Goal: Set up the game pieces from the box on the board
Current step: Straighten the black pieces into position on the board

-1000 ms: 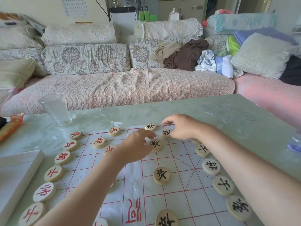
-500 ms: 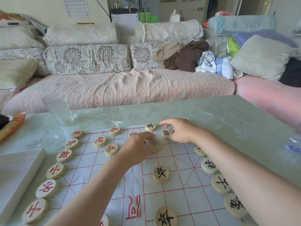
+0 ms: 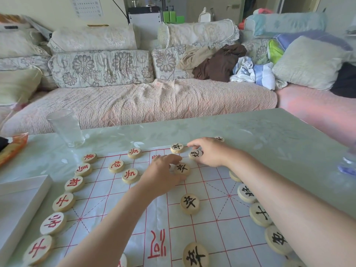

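A white paper board (image 3: 208, 224) with red grid lines lies on the table. Round wooden pieces stand on it, red-lettered ones (image 3: 63, 202) along the left and black-lettered ones (image 3: 260, 213) along the right. My left hand (image 3: 163, 174) reaches to the board's far middle and its fingers pinch a black-lettered piece (image 3: 182, 168). My right hand (image 3: 210, 152) is beside it at the far edge, fingers curled round another black piece (image 3: 195, 154). A further black piece (image 3: 177, 147) sits just left of that hand.
A white box (image 3: 17, 201) lies at the left edge. A clear glass (image 3: 66, 128) stands at the far left of the pale green table (image 3: 269, 135). An orange packet (image 3: 13, 146) is far left, a plastic bottle (image 3: 348, 160) at the right edge, a sofa behind.
My left hand has shifted slightly, uncovering the black piece it pinches. My right hand has drawn back a little onto the piece near the far edge. The view has tilted slightly.
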Motion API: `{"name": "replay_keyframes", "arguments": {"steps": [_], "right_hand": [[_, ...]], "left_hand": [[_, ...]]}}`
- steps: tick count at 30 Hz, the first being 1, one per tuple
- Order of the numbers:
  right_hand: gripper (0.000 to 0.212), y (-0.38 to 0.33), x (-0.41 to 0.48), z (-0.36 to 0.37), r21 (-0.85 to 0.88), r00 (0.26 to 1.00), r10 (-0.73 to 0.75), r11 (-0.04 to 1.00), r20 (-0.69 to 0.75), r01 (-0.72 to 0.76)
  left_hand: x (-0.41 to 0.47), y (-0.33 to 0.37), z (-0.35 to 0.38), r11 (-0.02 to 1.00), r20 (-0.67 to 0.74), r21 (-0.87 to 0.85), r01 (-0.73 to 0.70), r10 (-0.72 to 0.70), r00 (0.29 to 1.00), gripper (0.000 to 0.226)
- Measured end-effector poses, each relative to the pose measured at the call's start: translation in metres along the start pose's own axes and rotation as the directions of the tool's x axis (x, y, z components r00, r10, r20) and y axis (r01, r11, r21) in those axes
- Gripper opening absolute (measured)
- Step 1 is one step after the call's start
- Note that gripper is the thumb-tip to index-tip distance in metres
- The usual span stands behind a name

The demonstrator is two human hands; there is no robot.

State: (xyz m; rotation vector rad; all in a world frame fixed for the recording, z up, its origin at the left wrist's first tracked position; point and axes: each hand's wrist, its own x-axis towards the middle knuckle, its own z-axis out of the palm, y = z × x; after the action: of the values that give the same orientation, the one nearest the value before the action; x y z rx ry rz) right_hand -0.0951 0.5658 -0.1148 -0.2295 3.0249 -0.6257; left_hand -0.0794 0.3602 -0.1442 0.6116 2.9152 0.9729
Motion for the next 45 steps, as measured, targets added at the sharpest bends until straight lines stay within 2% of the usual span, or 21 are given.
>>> {"name": "replay_keyframes", "arguments": {"steps": [3,7,11,14,20,28,34,37,42,45], "right_hand": [[0.053,-0.001,0.0,0.001,-0.024,1.0,0.009,1.0,0.003,-0.009],[0.04,-0.016,-0.008,-0.006,-0.106,0.985,-0.111,0.99,-0.13,0.098],[0.043,-0.034,-0.017,-0.009,0.003,0.992,-0.086,0.996,0.095,0.086],[0.037,-0.036,-0.016,-0.001,-0.028,0.99,-0.095,0.995,0.102,0.099],[0.025,-0.036,-0.017,-0.001,0.034,0.984,-0.12,0.993,0.131,0.117],[0.029,-0.037,-0.014,0.001,0.007,0.983,-0.119,0.993,0.136,0.119],[0.054,-0.046,-0.029,-0.007,0.026,0.993,-0.064,0.998,0.097,0.062],[0.046,-0.057,-0.044,-0.016,0.023,0.997,-0.051,0.998,0.054,0.05],[0.03,-0.073,-0.082,-0.023,-0.024,0.994,-0.009,1.0,0.105,0.011],[0.044,-0.078,-0.104,-0.017,-0.066,0.983,0.06,0.997,0.175,-0.049]], "left_hand": [[0.0,0.001,0.0,1.0,-0.028,0.014,0.027,-0.026,0.999,0.057],[-0.002,0.0,-0.002,0.999,-0.029,0.033,0.019,-0.018,0.999,0.063],[-0.004,-0.003,-0.005,0.999,0.003,0.039,-0.013,0.013,1.0,0.053],[-0.004,-0.005,-0.005,1.0,0.004,0.025,-0.001,0.001,1.0,0.049],[-0.006,-0.005,-0.008,1.0,0.004,0.022,0.0,0.0,1.0,0.046],[-0.006,-0.006,-0.006,0.999,-0.011,0.048,-0.023,0.024,1.0,0.044],[-0.023,0.002,-0.016,0.995,-0.106,0.063,-0.075,0.081,0.991,0.037],[-0.037,0.007,-0.025,0.994,-0.127,0.042,-0.096,0.101,0.987,0.029],[-0.066,0.019,-0.028,0.993,-0.029,0.075,-0.096,0.098,0.995,0.024],[-0.079,0.025,-0.025,0.99,0.024,0.112,-0.09,0.088,0.996,0.032]]}}
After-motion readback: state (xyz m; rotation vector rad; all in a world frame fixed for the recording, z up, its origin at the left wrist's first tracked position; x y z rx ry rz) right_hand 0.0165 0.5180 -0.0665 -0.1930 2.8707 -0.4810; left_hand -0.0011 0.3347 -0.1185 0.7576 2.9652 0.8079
